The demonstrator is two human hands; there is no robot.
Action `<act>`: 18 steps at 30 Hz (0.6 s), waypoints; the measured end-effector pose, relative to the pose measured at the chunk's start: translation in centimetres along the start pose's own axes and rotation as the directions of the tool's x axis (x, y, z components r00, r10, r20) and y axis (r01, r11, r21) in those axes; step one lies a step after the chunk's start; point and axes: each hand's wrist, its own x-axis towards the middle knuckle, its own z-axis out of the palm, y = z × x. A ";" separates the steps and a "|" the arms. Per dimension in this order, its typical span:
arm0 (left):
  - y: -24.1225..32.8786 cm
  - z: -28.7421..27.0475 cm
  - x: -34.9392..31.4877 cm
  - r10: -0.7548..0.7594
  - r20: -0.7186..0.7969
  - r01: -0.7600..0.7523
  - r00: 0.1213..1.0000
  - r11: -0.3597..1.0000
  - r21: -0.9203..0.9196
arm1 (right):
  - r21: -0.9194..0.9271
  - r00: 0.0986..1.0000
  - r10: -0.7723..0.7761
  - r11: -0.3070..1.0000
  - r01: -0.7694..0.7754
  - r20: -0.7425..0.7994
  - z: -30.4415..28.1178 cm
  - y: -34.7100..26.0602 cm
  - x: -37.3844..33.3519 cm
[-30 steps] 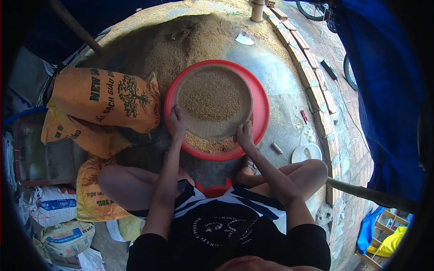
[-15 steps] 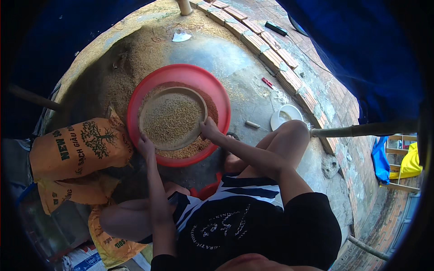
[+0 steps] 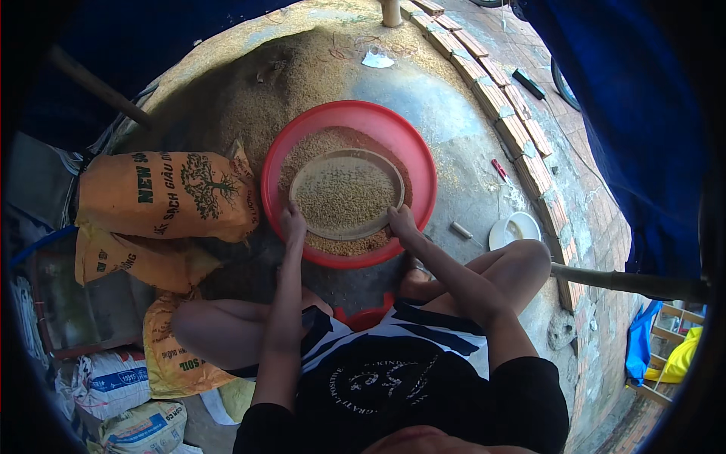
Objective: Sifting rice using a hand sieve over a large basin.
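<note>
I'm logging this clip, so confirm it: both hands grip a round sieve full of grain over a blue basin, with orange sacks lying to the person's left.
One detail is off: the basin is red, not blue, as the head view shows. The rest stands: the left hand and right hand grip the round sieve of grain over it, and the orange sacks lie to the person's left.

Orange printed sacks (image 3: 162, 198) lie stacked at left. A row of red bricks (image 3: 505, 113) curves along the far right, a small white dish (image 3: 514, 229) just near of it.
</note>
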 end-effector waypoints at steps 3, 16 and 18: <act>0.7 -0.5 0.1 0.043 -0.056 -0.040 0.998 0.998 0.045 | 0.012 0.999 -0.030 0.999 0.031 -0.010 0.4 -0.7 -0.5; -3.0 -0.5 1.2 -0.108 0.122 0.119 0.987 0.989 -0.092 | 0.175 0.995 0.014 0.984 -0.031 0.097 1.2 0.0 -1.9; -3.5 -0.9 1.5 -0.171 0.133 0.193 0.976 0.966 -0.175 | 0.108 0.986 -0.085 0.992 0.070 0.140 1.8 -2.0 -3.8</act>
